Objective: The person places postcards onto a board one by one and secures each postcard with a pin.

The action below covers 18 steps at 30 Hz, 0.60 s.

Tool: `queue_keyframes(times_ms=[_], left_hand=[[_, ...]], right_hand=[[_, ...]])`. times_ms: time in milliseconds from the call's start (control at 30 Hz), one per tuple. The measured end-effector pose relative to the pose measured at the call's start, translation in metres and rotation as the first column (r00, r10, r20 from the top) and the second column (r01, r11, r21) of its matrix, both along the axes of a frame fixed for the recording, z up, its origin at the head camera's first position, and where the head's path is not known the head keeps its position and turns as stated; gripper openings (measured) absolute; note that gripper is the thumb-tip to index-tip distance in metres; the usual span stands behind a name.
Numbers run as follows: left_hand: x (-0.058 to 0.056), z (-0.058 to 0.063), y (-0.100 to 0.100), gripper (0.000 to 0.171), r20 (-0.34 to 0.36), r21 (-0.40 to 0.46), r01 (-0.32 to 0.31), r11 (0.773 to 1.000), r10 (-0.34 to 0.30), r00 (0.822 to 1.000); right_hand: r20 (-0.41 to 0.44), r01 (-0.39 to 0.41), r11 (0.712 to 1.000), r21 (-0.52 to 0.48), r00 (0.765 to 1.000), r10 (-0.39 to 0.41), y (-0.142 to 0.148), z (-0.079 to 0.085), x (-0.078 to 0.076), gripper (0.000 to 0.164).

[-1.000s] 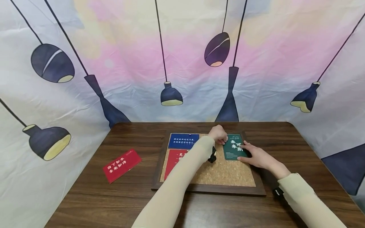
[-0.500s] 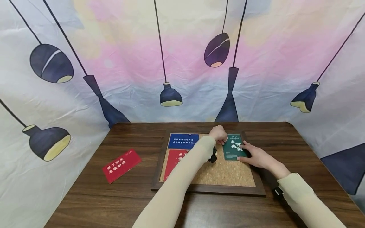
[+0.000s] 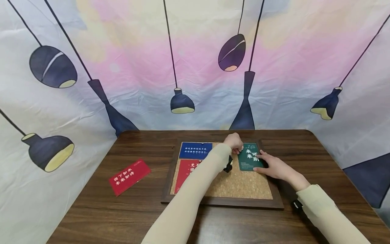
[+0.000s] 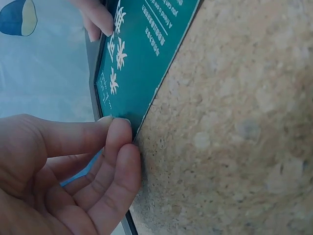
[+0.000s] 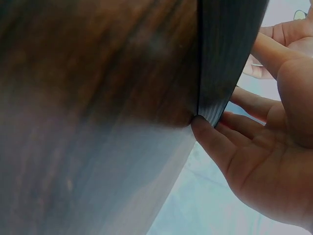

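Observation:
A green card (image 3: 248, 162) with white lettering lies on a wood-framed cork board (image 3: 240, 186), at its upper right. My left hand (image 3: 234, 142) pinches thumb and index finger together at the card's upper left corner, hiding that corner; I cannot tell whether something small sits between the fingertips. In the left wrist view, the other fingers curl beside the card's edge. My right hand (image 3: 275, 166) spreads along the card's right side, thumb and fingertips touching the card. In the right wrist view, one finger of that hand (image 5: 274, 161) reaches down to the frame's outer side (image 5: 220, 63).
A blue card (image 3: 195, 150) and a red card (image 3: 184, 173) are on the board's left part, the red one partly behind my left sleeve. Another red card (image 3: 130, 177) lies on the brown table (image 3: 100, 217) left of the board. A lamp-patterned cloth (image 3: 201, 67) hangs behind.

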State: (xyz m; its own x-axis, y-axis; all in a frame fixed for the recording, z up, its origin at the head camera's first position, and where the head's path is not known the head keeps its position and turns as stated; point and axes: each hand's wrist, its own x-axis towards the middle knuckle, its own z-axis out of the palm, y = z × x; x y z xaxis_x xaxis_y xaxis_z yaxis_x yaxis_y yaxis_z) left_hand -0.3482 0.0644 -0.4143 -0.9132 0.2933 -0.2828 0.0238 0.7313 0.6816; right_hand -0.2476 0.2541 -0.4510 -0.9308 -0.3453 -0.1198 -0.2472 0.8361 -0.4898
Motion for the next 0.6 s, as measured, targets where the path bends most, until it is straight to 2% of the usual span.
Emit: queue_keyframes(times_ms=[600], left_hand=[[-0.0035, 0.0004, 0.0028, 0.015, -0.004, -0.056, 0.014, 0.998, -0.014, 1.000]], right_hand=[[-0.002, 0.005, 1.000, 0.001, 1.000, -0.005, -0.0003, -0.0002, -0.0003, 0.081]])
